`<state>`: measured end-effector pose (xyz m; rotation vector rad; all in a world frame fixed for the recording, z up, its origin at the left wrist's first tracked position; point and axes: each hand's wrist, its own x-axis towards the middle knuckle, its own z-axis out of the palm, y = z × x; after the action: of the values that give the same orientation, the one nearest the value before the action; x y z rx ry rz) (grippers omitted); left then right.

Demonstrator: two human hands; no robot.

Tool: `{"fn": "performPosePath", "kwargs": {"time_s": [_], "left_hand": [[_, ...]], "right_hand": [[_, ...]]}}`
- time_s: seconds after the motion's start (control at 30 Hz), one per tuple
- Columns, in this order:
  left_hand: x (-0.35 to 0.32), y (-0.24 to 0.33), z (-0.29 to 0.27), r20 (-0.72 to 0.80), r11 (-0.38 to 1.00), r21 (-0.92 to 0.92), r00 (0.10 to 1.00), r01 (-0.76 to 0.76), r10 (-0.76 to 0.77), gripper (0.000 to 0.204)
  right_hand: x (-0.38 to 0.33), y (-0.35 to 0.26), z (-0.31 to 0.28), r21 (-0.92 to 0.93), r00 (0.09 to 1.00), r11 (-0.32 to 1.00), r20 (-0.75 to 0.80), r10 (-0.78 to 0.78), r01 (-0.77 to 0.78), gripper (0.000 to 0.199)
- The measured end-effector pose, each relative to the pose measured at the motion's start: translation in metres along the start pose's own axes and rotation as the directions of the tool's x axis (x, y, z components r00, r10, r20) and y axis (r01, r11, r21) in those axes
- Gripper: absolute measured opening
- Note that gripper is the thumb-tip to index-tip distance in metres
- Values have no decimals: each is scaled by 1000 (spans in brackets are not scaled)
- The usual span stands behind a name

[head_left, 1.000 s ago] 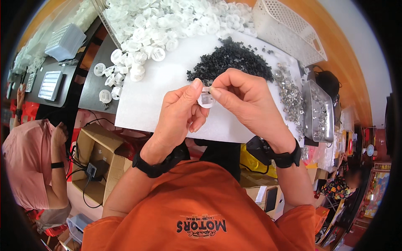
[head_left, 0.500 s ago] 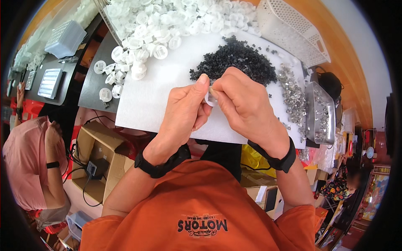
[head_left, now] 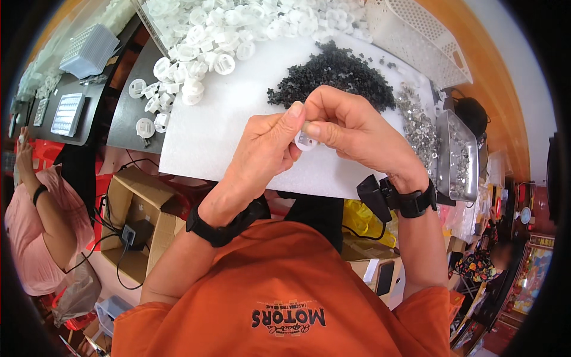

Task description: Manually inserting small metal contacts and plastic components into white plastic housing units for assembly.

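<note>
A: Hands?
B: Left hand [head_left: 264, 149] and right hand [head_left: 351, 128] meet above the white sheet [head_left: 226, 125] on the worktop. Both sets of fingers pinch one small white plastic disc [head_left: 306, 141], left thumb on its top edge, right thumb and forefinger on its right side. Looks like something is being pressed into it; too small to tell what.

A: Why held up there?
B: Probably for sight and grip: the disc sits close under the eyes, clear of the sheet, with each hand bracing the other.

A: Supplies?
B: Pile of black small parts [head_left: 333, 71] just beyond the fingers, heap of white discs [head_left: 226, 30] at the far left, shiny metal bits [head_left: 416, 122] to the right beside a metal tray [head_left: 458, 154]. White perforated basket [head_left: 422, 35] at the far right. All within reach.

A: Room to move?
B: The bare sheet under and left of the hands is open. The near edge of the sheet lies just below the wrists. Another person in pink [head_left: 35, 226] sits well apart on the left.
</note>
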<state>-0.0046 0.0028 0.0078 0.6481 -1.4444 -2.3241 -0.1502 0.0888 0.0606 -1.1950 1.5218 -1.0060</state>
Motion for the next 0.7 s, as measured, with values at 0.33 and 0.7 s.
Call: {"fn": "performPosePath", "kwargs": {"time_s": [0.33, 0.7], "left_hand": [[-2, -8, -1, 96, 994, 71, 992, -85, 78, 42], [-6, 3, -3, 192, 993, 91, 980, -71, 52, 29]], "right_hand": [[-25, 17, 8, -136, 985, 984, -144, 95, -115, 18], [-32, 19, 22, -200, 969, 978, -247, 10, -61, 22]]}}
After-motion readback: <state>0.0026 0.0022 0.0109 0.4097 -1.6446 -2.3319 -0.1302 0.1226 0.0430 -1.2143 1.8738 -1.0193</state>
